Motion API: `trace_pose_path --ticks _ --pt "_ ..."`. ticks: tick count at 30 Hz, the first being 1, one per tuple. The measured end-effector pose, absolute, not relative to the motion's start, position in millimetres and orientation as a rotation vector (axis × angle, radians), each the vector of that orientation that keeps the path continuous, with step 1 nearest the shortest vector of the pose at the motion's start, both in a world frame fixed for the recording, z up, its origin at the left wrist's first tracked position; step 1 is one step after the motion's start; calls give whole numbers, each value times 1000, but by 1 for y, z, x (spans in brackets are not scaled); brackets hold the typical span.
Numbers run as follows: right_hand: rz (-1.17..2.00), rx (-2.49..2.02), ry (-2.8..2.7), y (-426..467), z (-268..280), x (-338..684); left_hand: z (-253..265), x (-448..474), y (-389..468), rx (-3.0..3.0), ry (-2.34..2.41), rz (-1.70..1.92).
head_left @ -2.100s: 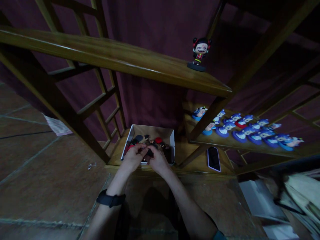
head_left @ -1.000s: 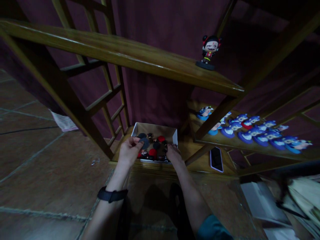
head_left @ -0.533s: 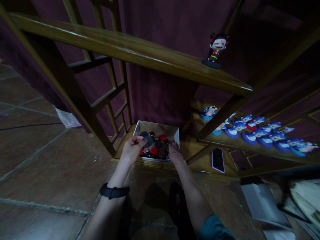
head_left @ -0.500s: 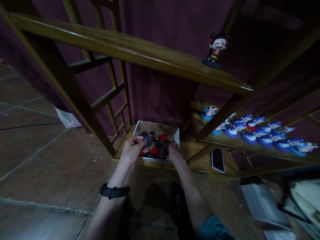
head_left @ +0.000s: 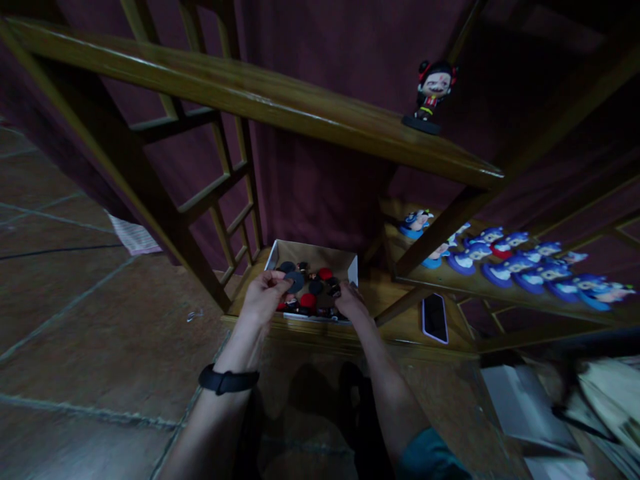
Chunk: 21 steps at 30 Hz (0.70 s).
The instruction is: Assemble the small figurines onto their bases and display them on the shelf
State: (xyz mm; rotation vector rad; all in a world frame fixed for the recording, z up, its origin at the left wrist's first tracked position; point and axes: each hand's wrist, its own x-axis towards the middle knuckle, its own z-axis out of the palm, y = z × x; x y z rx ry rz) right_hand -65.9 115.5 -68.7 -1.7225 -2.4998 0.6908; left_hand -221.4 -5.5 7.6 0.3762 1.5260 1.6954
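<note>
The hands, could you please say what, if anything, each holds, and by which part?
Left hand: grey disc, by its edge; right hand: cannot tell.

I can't make out a single word, label or number from here. Even the phone (head_left: 435, 319), lying right of the right hand (head_left: 351, 302), is dark and shows nothing legible.

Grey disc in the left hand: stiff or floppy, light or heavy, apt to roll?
The grey disc is probably stiff: it shows no sag, pinched at its edge by the left hand. Likely light, since a fingertip grip holds it. Its round outline suggests it could roll on edge.
</note>
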Motion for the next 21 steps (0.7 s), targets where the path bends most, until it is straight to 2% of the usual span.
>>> trace_pose_path --ticks 5,12,21 --pt "1091 -1723 -2083 127 -75 -64 6 -221 -5 340 1523 1705" --pt "1622 -1497 -1506 133 -74 -63 5 -220 -3 257 1463 1713" --pt "1604 -1409 -1359 134 -61 -62 5 -226 -2 73 1279 1716"
